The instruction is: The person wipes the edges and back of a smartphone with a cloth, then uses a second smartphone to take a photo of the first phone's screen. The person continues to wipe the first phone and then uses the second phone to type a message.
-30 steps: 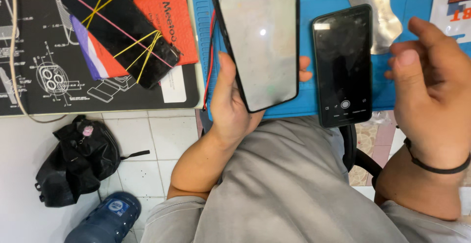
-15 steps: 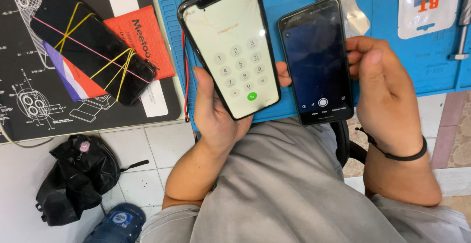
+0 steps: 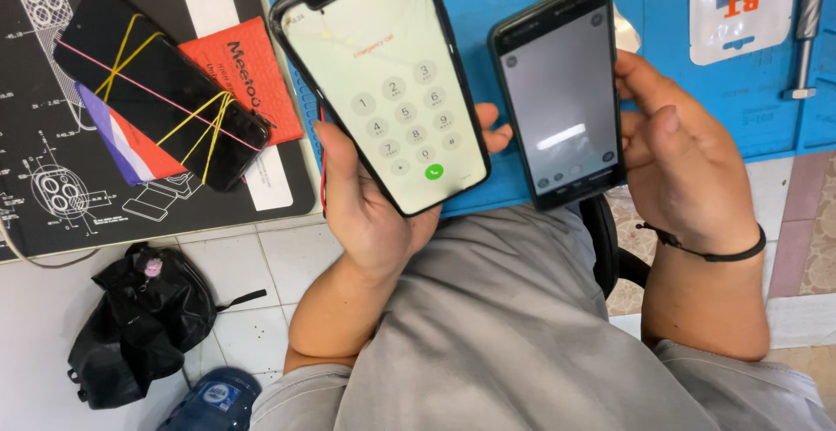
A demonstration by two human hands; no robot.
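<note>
Keypad phone [image 3: 383, 83], cracked, lit dial screen: left hand [image 3: 370, 213] fingers gripping it. Dark phone [image 3: 560, 91], grey screen: right hand [image 3: 684, 170] fingers gripping it, above blue mat [image 3: 679, 91]

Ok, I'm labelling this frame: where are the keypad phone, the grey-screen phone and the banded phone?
keypad phone [image 3: 392, 100], head view, middle of its lit screen.
grey-screen phone [image 3: 562, 91], head view, centre of its screen.
banded phone [image 3: 161, 100], head view, dark back between the rubber bands.

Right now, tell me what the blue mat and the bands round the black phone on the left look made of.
Blue work mat: probably silicone or rubber, matte, with moulded ridges. Yellow bands round the black phone: thin and stretched taut, likely elastic rubber.
</note>
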